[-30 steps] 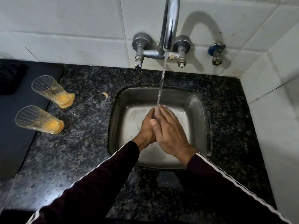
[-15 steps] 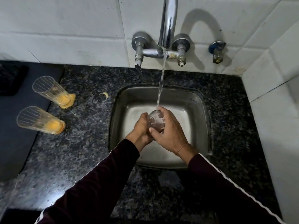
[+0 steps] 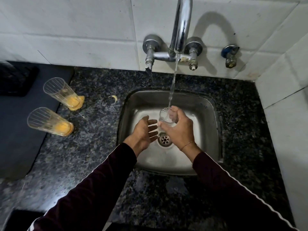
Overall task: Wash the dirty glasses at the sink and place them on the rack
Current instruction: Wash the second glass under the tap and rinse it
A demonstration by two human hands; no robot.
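Note:
My right hand (image 3: 179, 129) grips a clear glass (image 3: 164, 116) upright over the steel sink (image 3: 208, 130), its mouth under the water stream running from the tap (image 3: 180, 27). My left hand (image 3: 144, 133) hovers just left of the glass with fingers spread, holding nothing. Two tall ribbed glasses with orange residue at the bottom stand on the dark granite counter (image 3: 93, 147) to the left: the far glass (image 3: 64, 94) and the near glass (image 3: 49, 121). Orange liquid pools around the base of the far one.
A dark mat (image 3: 18, 130) lies along the counter's left side, with a black ridged tray (image 3: 15, 79) at its back. A small yellowish scrap (image 3: 114, 98) lies near the sink's left rim. White tiled walls close the back and right. The sink drain (image 3: 165, 139) shows below my hands.
My hands were pressed together around the glass under the stream. Now the left hand has let go and opened to the left, while the right keeps the glass under the water.

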